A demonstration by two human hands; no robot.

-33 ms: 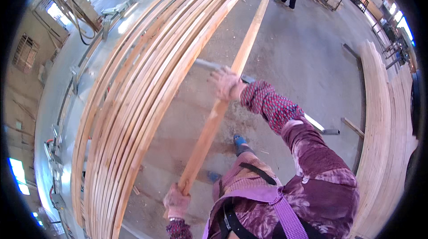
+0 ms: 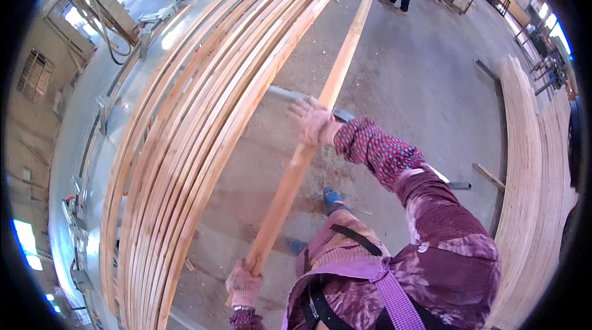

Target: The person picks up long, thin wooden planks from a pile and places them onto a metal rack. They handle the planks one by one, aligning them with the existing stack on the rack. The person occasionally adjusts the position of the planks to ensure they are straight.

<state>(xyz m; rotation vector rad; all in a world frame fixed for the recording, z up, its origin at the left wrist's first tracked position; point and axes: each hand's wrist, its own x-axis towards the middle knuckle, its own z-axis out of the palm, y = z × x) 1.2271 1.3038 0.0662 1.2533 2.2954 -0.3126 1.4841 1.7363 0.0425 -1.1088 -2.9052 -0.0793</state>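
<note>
Gripped the long board [image 2: 280, 210], spanning seven to one o'clock, in the left hand [image 2: 244, 285] at seven; spread the right hand [image 2: 314, 123] loosely across it. Eased both barely toward six, apparently keeping control.

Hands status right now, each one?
Left hand: closed, holding the long, flat, light-brown wooden board near its close end.
Right hand: open, fingers spread, laid across the same board.
</note>
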